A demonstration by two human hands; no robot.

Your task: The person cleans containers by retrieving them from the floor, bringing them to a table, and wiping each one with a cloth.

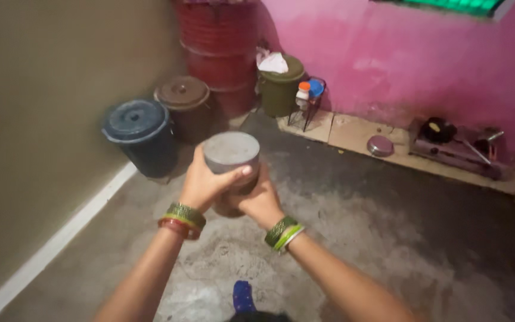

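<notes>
I hold a round metal container with a flat grey lid (pixel 231 152) in front of me, above the concrete floor. My left hand (pixel 205 182) wraps around its left side, thumb across the front. My right hand (pixel 260 201) cups it from below and the right. Both wrists wear green bangles; the left also has red ones. The container's lower part is hidden by my fingers.
A dark blue lidded bin (pixel 140 134), a brown lidded bin (pixel 186 104) and a tall red barrel (pixel 220 50) stand along the left wall. An olive bin (pixel 280 86) and a wire rack with bottles (pixel 309 98) stand by the pink wall. A gas stove (pixel 454 149) sits at right.
</notes>
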